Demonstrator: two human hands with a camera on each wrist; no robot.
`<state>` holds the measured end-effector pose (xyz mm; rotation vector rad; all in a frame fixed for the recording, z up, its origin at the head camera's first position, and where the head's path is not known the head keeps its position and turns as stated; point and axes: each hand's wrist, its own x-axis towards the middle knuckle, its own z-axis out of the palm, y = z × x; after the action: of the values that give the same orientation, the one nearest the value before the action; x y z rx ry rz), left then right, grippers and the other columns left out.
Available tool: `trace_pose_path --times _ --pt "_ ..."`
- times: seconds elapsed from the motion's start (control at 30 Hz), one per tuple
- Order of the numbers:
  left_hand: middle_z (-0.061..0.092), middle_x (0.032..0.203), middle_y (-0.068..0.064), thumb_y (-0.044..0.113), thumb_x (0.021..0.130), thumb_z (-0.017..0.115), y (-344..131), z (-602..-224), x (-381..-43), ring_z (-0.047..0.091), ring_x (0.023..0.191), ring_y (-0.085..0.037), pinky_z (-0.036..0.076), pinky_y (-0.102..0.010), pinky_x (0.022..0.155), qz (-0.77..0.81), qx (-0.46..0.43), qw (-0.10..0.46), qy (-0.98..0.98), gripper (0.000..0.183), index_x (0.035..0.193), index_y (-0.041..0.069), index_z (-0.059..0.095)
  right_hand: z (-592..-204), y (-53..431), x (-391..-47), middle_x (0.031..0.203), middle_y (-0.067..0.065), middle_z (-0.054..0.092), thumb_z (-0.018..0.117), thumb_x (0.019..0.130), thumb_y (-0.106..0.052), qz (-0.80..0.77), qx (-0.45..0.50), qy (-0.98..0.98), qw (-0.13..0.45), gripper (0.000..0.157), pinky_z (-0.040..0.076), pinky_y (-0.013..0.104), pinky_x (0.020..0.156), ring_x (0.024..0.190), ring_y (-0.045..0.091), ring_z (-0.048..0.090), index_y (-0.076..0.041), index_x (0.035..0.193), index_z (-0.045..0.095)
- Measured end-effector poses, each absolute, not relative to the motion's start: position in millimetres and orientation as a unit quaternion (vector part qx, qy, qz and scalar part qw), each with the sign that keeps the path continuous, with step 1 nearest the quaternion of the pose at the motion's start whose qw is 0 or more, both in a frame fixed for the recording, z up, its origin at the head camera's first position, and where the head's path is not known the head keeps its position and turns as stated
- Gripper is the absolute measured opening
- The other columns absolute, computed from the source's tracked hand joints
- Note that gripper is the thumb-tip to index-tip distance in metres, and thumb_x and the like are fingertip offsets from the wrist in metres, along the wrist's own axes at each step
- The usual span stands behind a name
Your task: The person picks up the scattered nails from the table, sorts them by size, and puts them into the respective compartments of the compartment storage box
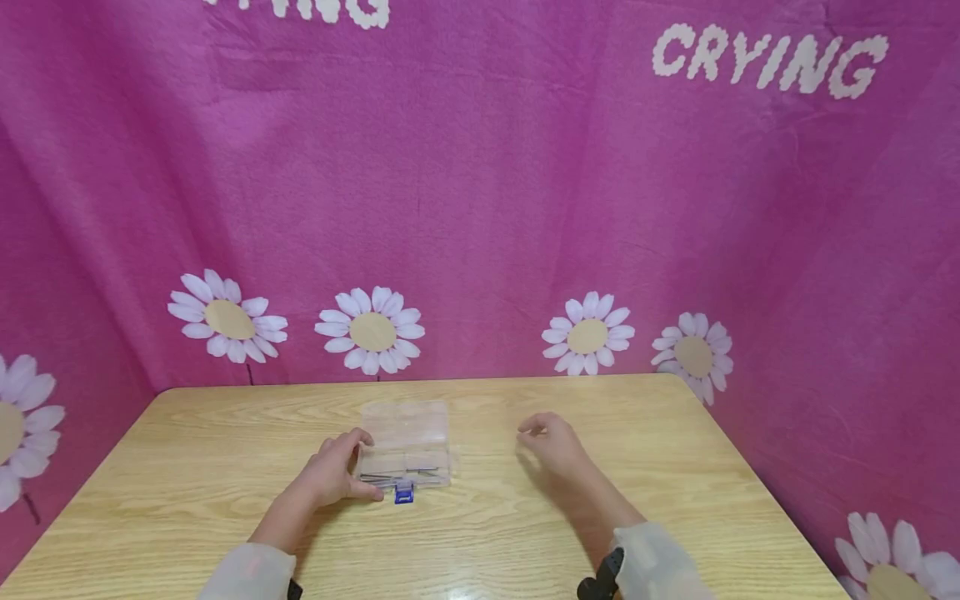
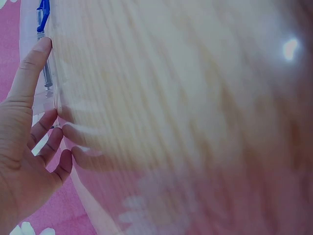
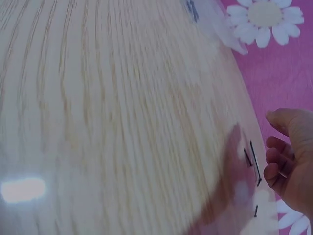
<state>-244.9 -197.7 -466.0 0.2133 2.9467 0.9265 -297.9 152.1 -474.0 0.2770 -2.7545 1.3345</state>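
Note:
A clear plastic compartment box (image 1: 405,446) with a blue latch (image 1: 404,494) lies on the wooden table (image 1: 675,475). My left hand (image 1: 333,475) grips its left end, with the thumb along the front edge near the latch (image 2: 43,12) and the fingers (image 2: 54,142) curled against the side. My right hand (image 1: 551,442) hovers just above the table to the right of the box, apart from it. Its fingers (image 3: 276,164) are curled, and a thin dark pin (image 3: 282,174) shows among them. Other thin dark pins (image 3: 253,159) lie on the table beside that hand.
A pink cloth with white daisies (image 1: 371,331) hangs behind and at both sides of the table. Bare wood stretches around the box. The table's far edge (image 1: 420,382) meets the cloth.

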Motion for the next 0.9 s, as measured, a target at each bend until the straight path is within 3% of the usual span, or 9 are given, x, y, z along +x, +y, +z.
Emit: trace_pose_path --times 0.6,0.9 --pt "0.054 0.097 -0.001 0.041 0.053 0.089 -199.1 -467.6 -245.6 0.044 0.091 -0.02 0.039 -0.043 0.082 0.293 0.072 0.016 0.953 0.076 0.113 0.016 0.05 -478.7 182.0 -302.0 0.096 0.012 0.061 0.065 0.084 -0.014 0.386 0.055 -0.919 0.062 0.017 0.046 0.041 0.081 0.089 0.023 0.058 -0.004 0.098 0.067" --pt "0.055 0.098 -0.002 0.042 0.053 0.089 -199.7 -468.5 -245.7 0.044 0.093 -0.021 0.039 -0.044 0.083 0.294 0.073 0.016 0.953 0.076 0.113 0.015 0.05 -482.5 193.7 -309.0 0.095 0.013 0.064 0.061 0.084 -0.015 0.373 0.035 -0.926 0.047 0.02 0.047 0.044 0.084 0.09 0.025 0.059 -0.004 0.1 0.066"
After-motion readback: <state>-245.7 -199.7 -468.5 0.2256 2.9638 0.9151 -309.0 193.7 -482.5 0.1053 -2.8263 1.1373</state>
